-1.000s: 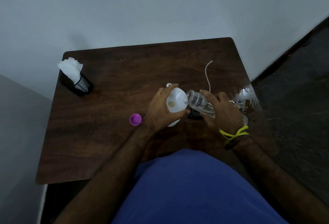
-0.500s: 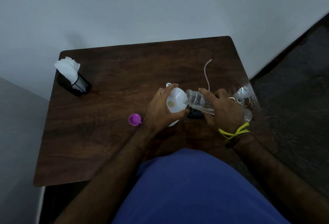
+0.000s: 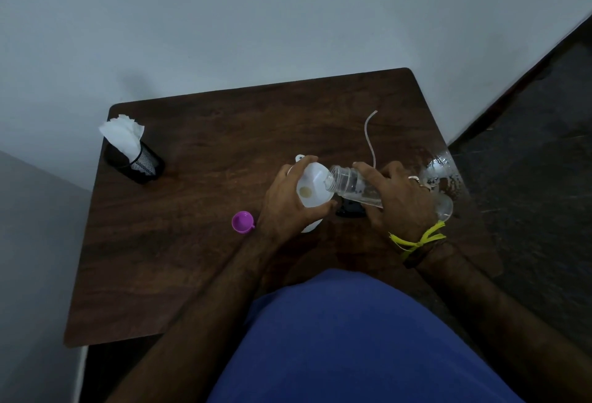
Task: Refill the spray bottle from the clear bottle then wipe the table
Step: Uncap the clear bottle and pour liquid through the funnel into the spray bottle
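Spray bottle, white, funnel-topped, stands mid-worktop, gripped by the left hand. The right hand, wrapped round the clear bottle, has tipped it flatter than a second ago; liquid apparently draining, refill nearing completion.

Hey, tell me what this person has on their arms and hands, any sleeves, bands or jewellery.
Both forearms are bare, with no sleeves in view. The right hand wears a ring on one finger, and that wrist carries a knotted yellow-green string band beside a dark band. The left hand shows no ring or band.
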